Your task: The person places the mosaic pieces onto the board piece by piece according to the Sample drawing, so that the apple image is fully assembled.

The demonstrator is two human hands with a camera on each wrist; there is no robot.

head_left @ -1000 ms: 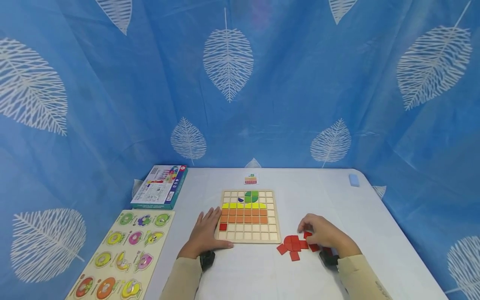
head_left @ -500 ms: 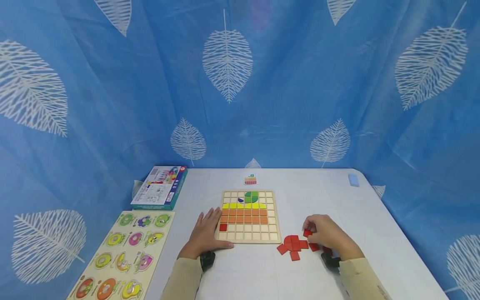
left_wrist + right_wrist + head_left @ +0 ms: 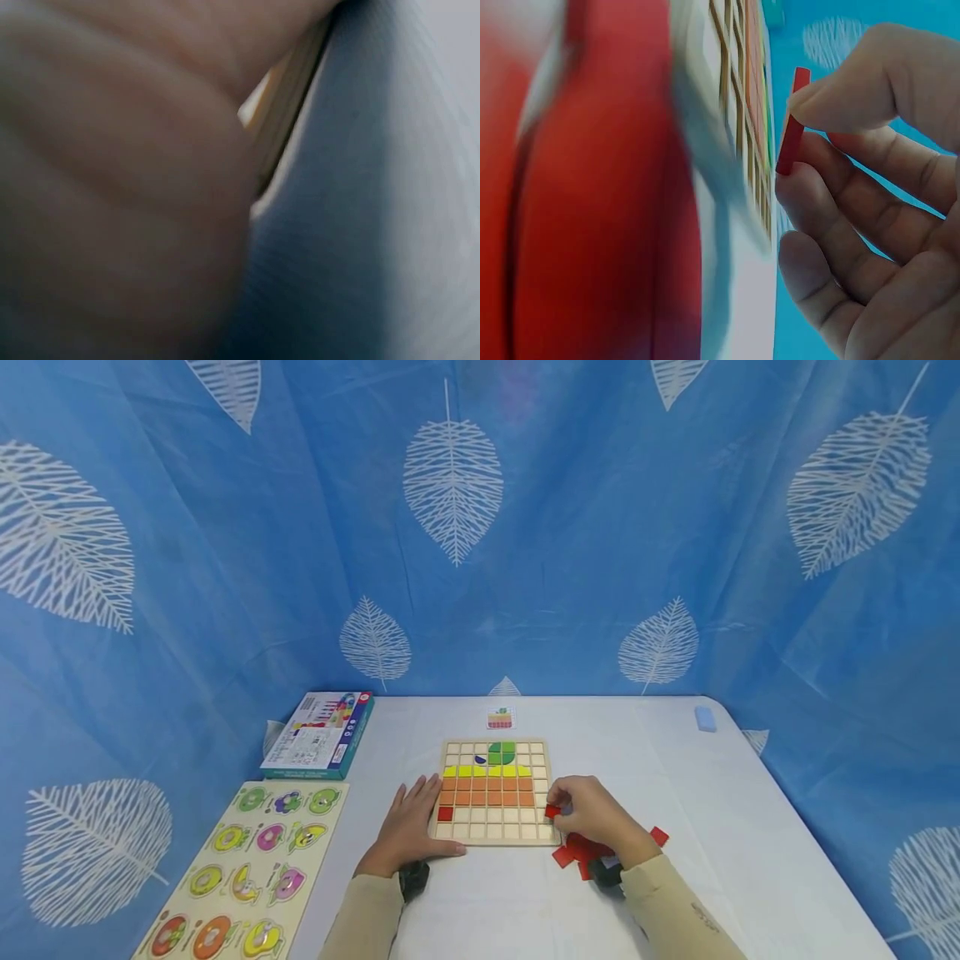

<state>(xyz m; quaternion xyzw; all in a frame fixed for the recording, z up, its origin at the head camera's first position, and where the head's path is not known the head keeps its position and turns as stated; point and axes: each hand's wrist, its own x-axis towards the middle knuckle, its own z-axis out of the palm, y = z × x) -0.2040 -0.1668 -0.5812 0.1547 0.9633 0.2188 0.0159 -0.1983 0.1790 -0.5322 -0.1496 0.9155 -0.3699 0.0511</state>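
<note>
My right hand [image 3: 596,818] pinches a small red square tile [image 3: 552,811] at the right edge of a wooden grid board [image 3: 495,832]. In the right wrist view this red tile is seen edge-on between thumb and fingers. My left hand [image 3: 408,827] rests along the board's left side, fingers straight and thumb stretched by the near edge. Orange tiles [image 3: 487,792], yellow pieces [image 3: 480,772] and green pieces [image 3: 502,753] fill part of the grid. One red tile [image 3: 446,813] sits below the orange rows at the left. Loose red tiles [image 3: 592,187] lie under my right hand, partly hidden.
Behind the board lies a small pattern card [image 3: 501,718]. A puzzle box [image 3: 318,735] and a fruit puzzle board [image 3: 247,860] are on the left. A light blue block [image 3: 706,719] stands at the far right. A blue curtain [image 3: 562,527] rises behind the table.
My right hand has picked a red tile from the pile and carried it left to the board's right edge. My left hand has stayed in place.
</note>
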